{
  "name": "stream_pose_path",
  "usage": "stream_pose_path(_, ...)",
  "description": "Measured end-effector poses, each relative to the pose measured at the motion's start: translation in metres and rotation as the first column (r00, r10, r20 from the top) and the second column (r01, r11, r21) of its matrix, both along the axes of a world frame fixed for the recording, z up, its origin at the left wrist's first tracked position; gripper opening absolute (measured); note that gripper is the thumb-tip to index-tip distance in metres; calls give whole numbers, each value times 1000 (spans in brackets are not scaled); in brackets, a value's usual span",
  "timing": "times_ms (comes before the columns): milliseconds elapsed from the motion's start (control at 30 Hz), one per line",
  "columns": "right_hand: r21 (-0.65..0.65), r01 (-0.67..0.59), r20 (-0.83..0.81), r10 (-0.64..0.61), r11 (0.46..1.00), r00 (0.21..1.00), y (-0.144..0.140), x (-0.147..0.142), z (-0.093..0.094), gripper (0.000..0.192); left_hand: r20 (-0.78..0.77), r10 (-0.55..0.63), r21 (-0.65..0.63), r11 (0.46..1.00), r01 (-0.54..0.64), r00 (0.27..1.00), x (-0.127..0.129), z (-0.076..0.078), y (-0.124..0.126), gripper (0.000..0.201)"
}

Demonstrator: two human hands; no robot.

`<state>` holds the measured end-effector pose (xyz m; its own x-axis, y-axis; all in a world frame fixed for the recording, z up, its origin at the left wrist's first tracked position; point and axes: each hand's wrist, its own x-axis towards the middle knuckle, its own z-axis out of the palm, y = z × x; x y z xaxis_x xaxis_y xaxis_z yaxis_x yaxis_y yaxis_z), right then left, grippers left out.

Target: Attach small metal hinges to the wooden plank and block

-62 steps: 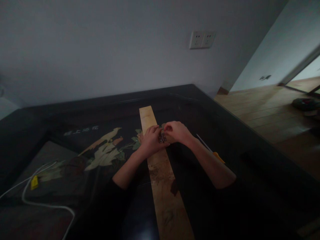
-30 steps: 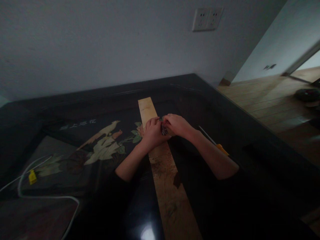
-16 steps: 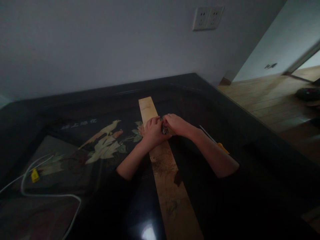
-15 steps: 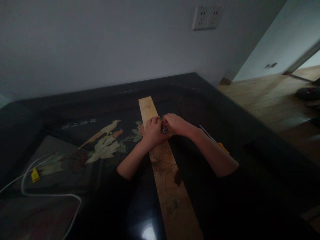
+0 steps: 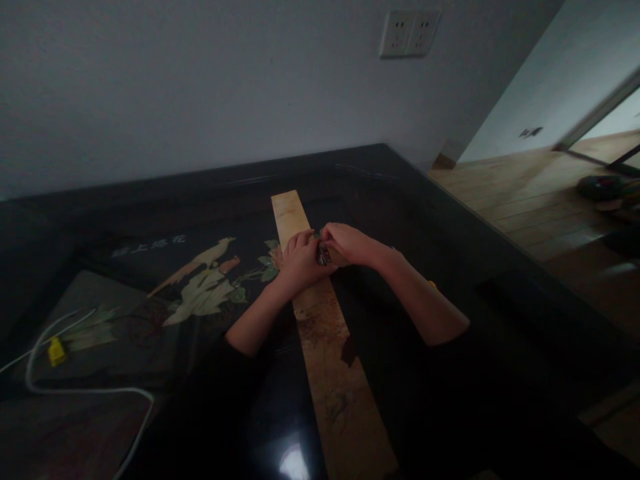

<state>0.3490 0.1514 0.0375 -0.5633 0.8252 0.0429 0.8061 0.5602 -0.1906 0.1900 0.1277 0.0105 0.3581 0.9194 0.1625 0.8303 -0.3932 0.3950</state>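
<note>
- Centrally, resting the left hand (image 5: 299, 261) on a long pale wooden plank (image 5: 325, 347), fingers curled and pressing against a small dark metal piece (image 5: 323, 254).
- Meeting it from the other side with the right hand (image 5: 349, 243), fingertips pinched down onto the same small dark metal piece; too dim to tell exactly what the piece is.
- Keeping both hands touching each other over the piece, which is sitting on the far half of the plank, just beside its right edge.
- Lying lengthwise across a glossy black table (image 5: 440, 220), running from the near edge towards the wall.
- Showing, left of the plank on the table top, an inlaid picture of pale birds and green leaves (image 5: 210, 280), with a line of pale characters (image 5: 149, 244) above it.
- Trailing over the near left part of the table, a white cable (image 5: 75, 390) with a small yellow tag (image 5: 56, 351) close by.
- Peeking out just behind the right forearm, a small yellow-orange bit (image 5: 431, 285), mostly hidden.
- Hanging on the grey wall above, a white double socket plate (image 5: 409, 33).
- Stretching away on the right, a light wooden floor (image 5: 525, 193).
</note>
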Motion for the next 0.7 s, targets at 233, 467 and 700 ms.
stream_pose_path(233, 81, 83, 89, -90, 993, 992, -9, -6, -6, 30, -3, 19, -1, 1000, -19, 1000, 1, -1, -1, 59)
stream_pose_path(467, 119, 74, 169, -93, 990, 981, -17, -16, -6, 35, -5, 10, 9, 1000, -10, 1000, 2, -1, -1, 67)
stream_pose_path(700, 129, 77, 183, -100, 989, 978, -13, -17, -10, 34, -11, 18, 4, 1000, -18, 1000, 1, -3, 0, 68)
